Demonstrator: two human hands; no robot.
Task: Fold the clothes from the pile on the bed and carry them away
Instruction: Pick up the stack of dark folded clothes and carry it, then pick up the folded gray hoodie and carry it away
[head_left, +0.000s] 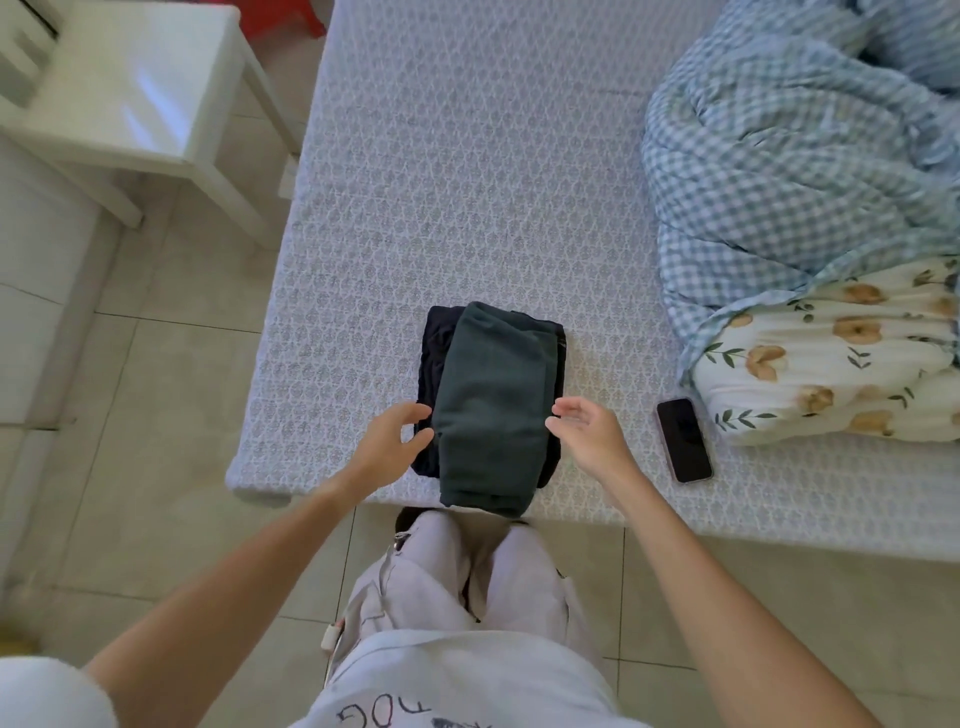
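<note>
Hands: left hand (390, 440) and right hand (586, 434) were open, fingers loosely curved, flanking the stack — holding nothing.
Stack: folded green garment (488, 410) on dark garment (435, 338), near bed edge.
Handling: likely soft, light, floppy — best lifted from underneath, both sides.
Surface: patterned bed (467, 182); phone (683, 439) beside.
Room: checked quilt (789, 156), white side table (130, 88).

Left hand (390, 441), right hand (587, 434) relaxed.
</note>
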